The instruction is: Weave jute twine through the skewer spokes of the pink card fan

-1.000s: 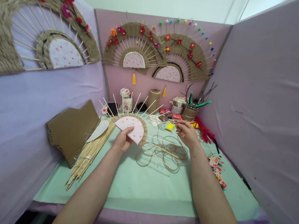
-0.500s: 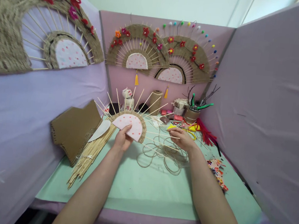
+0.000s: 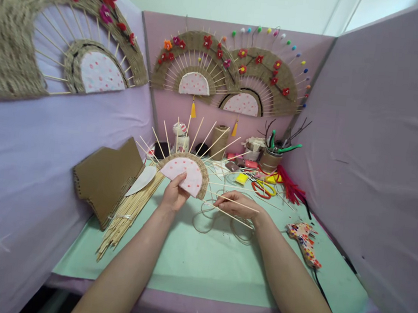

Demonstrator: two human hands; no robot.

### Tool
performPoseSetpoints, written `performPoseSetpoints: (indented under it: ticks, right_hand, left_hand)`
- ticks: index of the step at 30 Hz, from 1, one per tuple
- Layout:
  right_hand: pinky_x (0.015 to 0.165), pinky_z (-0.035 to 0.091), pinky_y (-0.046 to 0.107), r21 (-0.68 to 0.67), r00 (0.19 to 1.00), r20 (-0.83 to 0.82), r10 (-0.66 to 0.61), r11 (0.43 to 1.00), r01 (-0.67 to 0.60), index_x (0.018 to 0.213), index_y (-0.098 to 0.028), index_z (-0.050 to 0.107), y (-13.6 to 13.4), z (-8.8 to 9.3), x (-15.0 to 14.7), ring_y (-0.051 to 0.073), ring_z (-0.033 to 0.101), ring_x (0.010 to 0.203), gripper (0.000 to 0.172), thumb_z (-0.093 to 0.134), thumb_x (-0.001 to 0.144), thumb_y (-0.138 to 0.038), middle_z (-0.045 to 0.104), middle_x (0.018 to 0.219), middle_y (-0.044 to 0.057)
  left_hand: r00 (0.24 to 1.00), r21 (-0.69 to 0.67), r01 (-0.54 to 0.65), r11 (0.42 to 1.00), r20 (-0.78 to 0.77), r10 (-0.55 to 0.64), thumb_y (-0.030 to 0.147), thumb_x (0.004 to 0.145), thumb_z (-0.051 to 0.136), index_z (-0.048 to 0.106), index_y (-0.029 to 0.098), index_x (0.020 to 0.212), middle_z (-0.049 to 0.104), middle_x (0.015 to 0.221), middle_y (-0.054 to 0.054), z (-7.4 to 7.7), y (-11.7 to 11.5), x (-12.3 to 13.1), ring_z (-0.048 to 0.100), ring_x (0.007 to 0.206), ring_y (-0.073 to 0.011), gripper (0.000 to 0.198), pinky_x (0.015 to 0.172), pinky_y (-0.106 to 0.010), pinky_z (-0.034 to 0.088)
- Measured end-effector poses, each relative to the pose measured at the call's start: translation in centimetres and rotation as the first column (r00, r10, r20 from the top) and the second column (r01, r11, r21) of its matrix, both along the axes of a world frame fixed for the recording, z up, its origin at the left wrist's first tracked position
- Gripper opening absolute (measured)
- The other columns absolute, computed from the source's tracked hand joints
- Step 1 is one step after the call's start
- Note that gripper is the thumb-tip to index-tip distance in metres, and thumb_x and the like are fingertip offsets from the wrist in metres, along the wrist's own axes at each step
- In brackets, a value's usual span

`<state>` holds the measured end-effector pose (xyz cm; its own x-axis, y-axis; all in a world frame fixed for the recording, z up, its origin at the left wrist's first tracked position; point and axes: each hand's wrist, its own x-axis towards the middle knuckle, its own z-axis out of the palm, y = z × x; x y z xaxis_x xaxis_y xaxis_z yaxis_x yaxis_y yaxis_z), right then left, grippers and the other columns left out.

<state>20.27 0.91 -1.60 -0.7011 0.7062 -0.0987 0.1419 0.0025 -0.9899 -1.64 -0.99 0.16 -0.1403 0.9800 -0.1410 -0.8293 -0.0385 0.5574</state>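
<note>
My left hand (image 3: 176, 193) grips a small half-round fan (image 3: 188, 172) by its lower edge, thumb on the pink-spotted white face. Tan twine lies in rows round the curved rim, and thin wooden sticks (image 3: 196, 134) fan outward from it. To the right, my right hand (image 3: 239, 205) has its fingertips pinched together beside the lowest sticks, on what looks like a strand of jute twine (image 3: 202, 223). The strand itself is hard to see between the fingers. Loose loops of this twine lie on the table under that hand.
Cardboard pieces (image 3: 107, 180) and a bundle of sticks (image 3: 128, 217) lie at left. Scissors (image 3: 264, 189), red pipe cleaners (image 3: 290, 185) and a flower-patterned glue gun (image 3: 304, 243) are at right. A twine spool (image 3: 219, 142) stands behind; finished fans (image 3: 194, 83) hang on the partitions.
My right hand has moved left and down, closer to the fan's rim. The twine loops have shifted, uncovering the scissors. My left hand keeps the fan in nearly the same place.
</note>
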Motion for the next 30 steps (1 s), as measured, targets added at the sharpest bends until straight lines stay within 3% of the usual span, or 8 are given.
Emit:
performPoseSetpoints:
  ticks: [8,14,19,24,30]
  right_hand:
    - [0.044,0.018,0.021,-0.105,0.992,-0.109,-0.07,0.993,0.058,0.082,-0.016,0.069,1.1,-0.6,1.4,0.005,0.03,0.045,0.032,0.074,0.064,-0.042,0.043,0.049,-0.006]
    - [0.045,0.024,0.021,-0.032,0.977,-0.076,-0.2,0.98,0.198,0.083,-0.016,0.069,2.1,-0.5,3.5,0.006,0.039,0.049,0.031,0.076,0.062,-0.038,0.05,0.056,-0.004]
    - [0.046,0.023,0.021,-0.007,0.954,-0.132,-0.271,0.962,0.272,0.085,-0.015,0.068,2.5,-0.4,4.8,0.006,0.035,0.049,0.031,0.075,0.062,-0.035,0.049,0.058,-0.004]
    - [0.047,0.023,0.022,0.04,0.897,-0.207,-0.39,0.913,0.406,0.084,-0.017,0.068,2.7,-0.3,5.2,0.006,0.036,0.05,0.028,0.074,0.064,-0.035,0.049,0.057,-0.004]
    - [0.047,0.022,0.023,0.065,0.843,-0.3,-0.447,0.872,0.485,0.085,-0.018,0.068,2.9,-0.3,5.5,0.007,0.037,0.051,0.024,0.072,0.066,-0.033,0.049,0.06,-0.004]
  left_hand:
    - [0.998,-0.019,-0.06,0.998,0.012,0.06,0.007,0.074,0.059,0.063,0.019,0.103,0.071,0.095,-0.003,0.2,0.3,-0.6,0.066,0.089,-0.0142,0.032,0.089,-0.029,0.05]
    - [0.996,-0.015,-0.085,0.996,-0.016,0.085,0.008,0.072,0.06,0.063,0.018,0.103,0.071,0.095,-0.004,0.0,0.5,-0.6,0.067,0.089,-0.0153,0.033,0.085,-0.028,0.052]
    - [0.991,-0.007,-0.125,0.992,-0.046,0.124,0.008,0.069,0.062,0.064,0.018,0.102,0.071,0.094,-0.004,0.0,0.6,-0.6,0.067,0.087,-0.0157,0.034,0.081,-0.027,0.053]
    - [0.987,-0.019,-0.15,0.988,-0.066,0.149,0.007,0.07,0.062,0.065,0.018,0.098,0.071,0.093,-0.003,0.0,0.7,-0.7,0.067,0.085,-0.0153,0.03,0.08,-0.027,0.053]
    - [0.982,-0.019,-0.17,0.985,-0.085,0.168,0.006,0.071,0.06,0.065,0.018,0.092,0.071,0.092,-0.003,0.2,0.6,-0.6,0.066,0.084,-0.0145,0.024,0.082,-0.028,0.052]
